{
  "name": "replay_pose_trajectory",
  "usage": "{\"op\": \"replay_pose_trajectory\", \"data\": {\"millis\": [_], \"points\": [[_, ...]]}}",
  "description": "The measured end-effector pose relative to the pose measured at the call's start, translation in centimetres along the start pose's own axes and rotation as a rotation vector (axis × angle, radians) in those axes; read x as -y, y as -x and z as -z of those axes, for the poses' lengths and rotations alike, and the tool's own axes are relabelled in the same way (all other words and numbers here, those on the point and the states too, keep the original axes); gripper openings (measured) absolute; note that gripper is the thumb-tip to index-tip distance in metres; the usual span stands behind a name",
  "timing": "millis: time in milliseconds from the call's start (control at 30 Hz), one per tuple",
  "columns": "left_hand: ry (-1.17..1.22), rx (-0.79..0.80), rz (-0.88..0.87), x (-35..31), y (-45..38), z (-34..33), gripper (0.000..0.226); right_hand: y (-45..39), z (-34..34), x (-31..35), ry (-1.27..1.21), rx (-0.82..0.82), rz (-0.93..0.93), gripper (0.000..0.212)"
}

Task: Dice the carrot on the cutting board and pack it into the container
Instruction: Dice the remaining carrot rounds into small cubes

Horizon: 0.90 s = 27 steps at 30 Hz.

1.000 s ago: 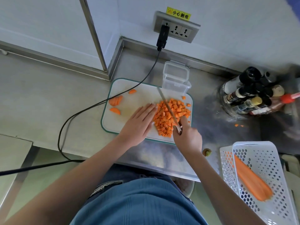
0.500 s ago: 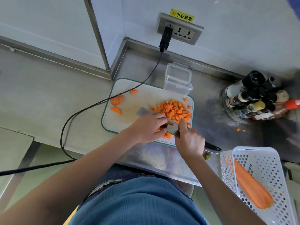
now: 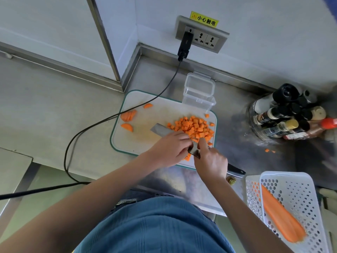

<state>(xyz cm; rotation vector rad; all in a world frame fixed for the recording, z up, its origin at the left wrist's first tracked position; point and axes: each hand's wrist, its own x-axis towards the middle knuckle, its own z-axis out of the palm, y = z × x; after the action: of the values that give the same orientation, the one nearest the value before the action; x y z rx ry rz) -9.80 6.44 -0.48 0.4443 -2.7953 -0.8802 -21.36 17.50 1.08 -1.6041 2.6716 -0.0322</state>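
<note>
The dicing looks nearly done: carrot cubes (image 3: 193, 127) lie heaped at the cutting board's (image 3: 138, 141) right end, just before the open container (image 3: 198, 94). The right hand (image 3: 211, 161) grips the knife (image 3: 164, 131) laid flat, while the left hand's (image 3: 169, 148) curled fingers (image 3: 184, 138) push cubes onto the blade. Next, I judge, comes carrying that load level to the container.

Black cable (image 3: 116, 115) crosses cutting board's (image 3: 138, 139) left corner.
</note>
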Motion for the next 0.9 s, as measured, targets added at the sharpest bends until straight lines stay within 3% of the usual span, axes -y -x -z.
{"op": "replay_pose_trajectory", "data": {"millis": [167,367,500,667,800,900], "points": [[0.065,0.084,0.127,0.9,-1.3,-0.1,0.047,-0.1,0.0,0.1,-0.001,0.033,0.024,0.061],[0.005,-0.211,0.282,5.3,1.4,2.0,0.033,0.3,-0.1,0.0,-0.033,0.059,-0.038,0.041],[-0.024,-0.187,0.345,9.1,3.5,3.3,0.036,1.1,-0.2,0.8,-0.056,0.058,-0.112,0.035],[-0.131,-0.017,0.316,11.8,1.2,4.1,0.058,2.1,-0.5,2.5,-0.071,0.037,-0.21,0.029],[-0.202,0.048,0.275,13.7,-0.3,4.2,0.049,3.2,-0.6,4.0,-0.101,0.061,-0.306,0.025],[-0.265,0.056,0.261,14.6,-0.6,4.5,0.039,3.7,-0.5,5.2,-0.117,0.173,-0.363,0.027]]}}
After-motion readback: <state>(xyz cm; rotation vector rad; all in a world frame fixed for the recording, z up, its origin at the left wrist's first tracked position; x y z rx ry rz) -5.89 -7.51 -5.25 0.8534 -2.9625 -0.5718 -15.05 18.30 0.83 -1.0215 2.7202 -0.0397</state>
